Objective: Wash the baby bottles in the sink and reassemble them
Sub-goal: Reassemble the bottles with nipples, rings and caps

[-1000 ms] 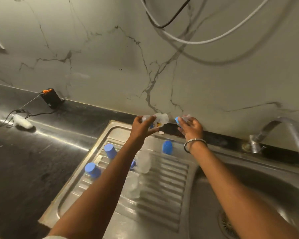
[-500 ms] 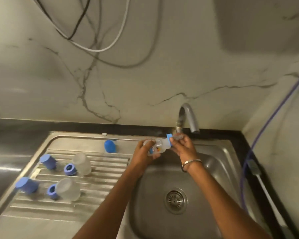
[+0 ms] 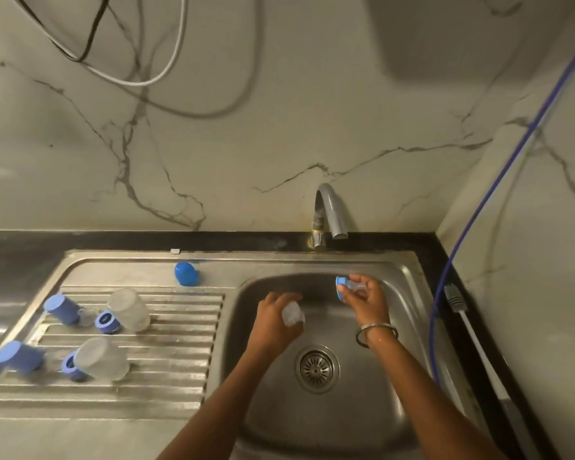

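Observation:
Over the steel sink basin (image 3: pixel 316 423) my left hand (image 3: pixel 274 323) grips a small clear bottle body (image 3: pixel 292 314). My right hand (image 3: pixel 365 298) holds a blue screw ring with its clear teat (image 3: pixel 346 287), apart from the bottle and further right. On the drainboard (image 3: pixel 166 370) lie two clear bottles (image 3: pixel 130 308) (image 3: pixel 102 358) on their sides, each next to a blue ring (image 3: pixel 106 322) (image 3: pixel 70 365). Two blue caps (image 3: pixel 60 308) (image 3: pixel 19 358) lie at the left and a third blue cap (image 3: pixel 186 273) near the back rim.
The grey tap (image 3: pixel 329 212) stands behind the basin with no water seen running. The drain strainer (image 3: pixel 316 368) is at the basin's middle. A bottle brush (image 3: pixel 462 317) and a blue hose (image 3: pixel 445 277) lie along the right counter edge. Cables hang on the marble wall.
The view swung from the drainboard to the basin. The bottle that both hands held together now is in two parts: body in my left hand, ring with teat in my right.

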The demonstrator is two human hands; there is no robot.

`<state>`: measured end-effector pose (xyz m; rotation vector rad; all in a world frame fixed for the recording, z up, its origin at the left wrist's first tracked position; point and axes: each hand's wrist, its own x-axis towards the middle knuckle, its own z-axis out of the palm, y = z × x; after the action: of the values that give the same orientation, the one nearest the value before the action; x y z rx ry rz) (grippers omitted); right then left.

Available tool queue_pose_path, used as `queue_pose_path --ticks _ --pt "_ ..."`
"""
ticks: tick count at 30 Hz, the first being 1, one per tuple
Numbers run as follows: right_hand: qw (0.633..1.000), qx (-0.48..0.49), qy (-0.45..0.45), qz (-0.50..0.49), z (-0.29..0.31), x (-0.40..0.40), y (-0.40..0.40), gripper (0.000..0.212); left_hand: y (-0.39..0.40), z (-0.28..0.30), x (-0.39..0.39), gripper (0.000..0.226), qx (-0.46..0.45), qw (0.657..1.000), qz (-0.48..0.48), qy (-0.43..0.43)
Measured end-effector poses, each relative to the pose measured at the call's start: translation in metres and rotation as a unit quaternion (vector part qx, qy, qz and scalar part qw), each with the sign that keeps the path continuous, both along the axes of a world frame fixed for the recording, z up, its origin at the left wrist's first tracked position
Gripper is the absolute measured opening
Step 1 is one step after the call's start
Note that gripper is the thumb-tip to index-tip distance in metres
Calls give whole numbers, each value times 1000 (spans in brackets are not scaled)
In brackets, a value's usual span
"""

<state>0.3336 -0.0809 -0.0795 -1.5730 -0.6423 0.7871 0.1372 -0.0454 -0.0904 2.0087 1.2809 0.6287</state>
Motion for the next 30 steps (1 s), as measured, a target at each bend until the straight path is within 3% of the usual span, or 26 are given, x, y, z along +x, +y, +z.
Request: queue_pose_path --ticks 2,4,8,14,16,19,22,25,30 --pt "1000 -4 -2 5 -4 -2 -5 33 -8 -10 0 53 -24 999 39 -18" --pt "1000 -16 3 6 -7 -3 -7 33 -12 -23 -4 52 -34 998 34 37" --pt "999 -29 -8 19 -11 -4 -12 34 -12 -32 -15 53 -38 997 40 53" --pt "997 -65 4 44 -22 -16 -15 38 -10 -34 -20 51 -91 992 83 -14" --pt "995 -73 -6 69 -25 -17 -14 39 -10 -32 -20 40 -180 967 130 -121" --pt "990 -87 -27 111 -27 -16 -14 38 -10 -26 -14 19 -311 888 171 -292" --pt "982 -86 -37 161 -27 -16 -15 34 -6 -17 -5 12 -368 834 184 -368" --pt "974 -75 -57 207 -27 -19 -17 33 -3 -13 -2 13 -387 818 189 -380" --pt "965 -45 -65 251 -19 -17 -20 39 -2 -17 -3 17 -391 830 177 -355"
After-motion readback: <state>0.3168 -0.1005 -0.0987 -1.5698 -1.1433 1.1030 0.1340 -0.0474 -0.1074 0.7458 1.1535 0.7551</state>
